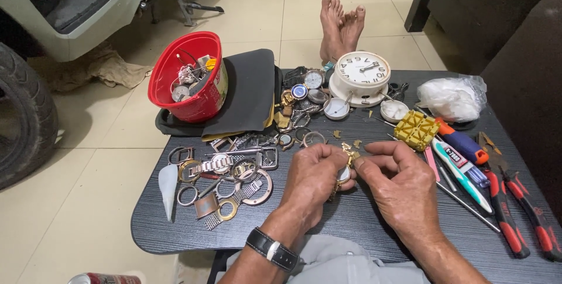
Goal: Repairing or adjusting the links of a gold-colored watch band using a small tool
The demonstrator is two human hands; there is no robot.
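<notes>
Both hands meet over the dark table (pixel 363 225): the left hand (pixel 310 181) curls closed around a gold wristwatch (pixel 345 170), while the right hand (pixel 401 187) pinches its band end between thumb and forefinger. Just left lie loose watch cases and bands (pixel 225 181); right, red-handled pliers (pixel 518 208); beyond, a white clock (pixel 363 73) and red bucket (pixel 187 76).

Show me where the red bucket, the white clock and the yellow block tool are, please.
red bucket (pixel 199 104), head view, on its front outer wall.
white clock (pixel 363 69), head view, on the middle of its dial.
yellow block tool (pixel 416 130), head view, on its studded top face.
</notes>
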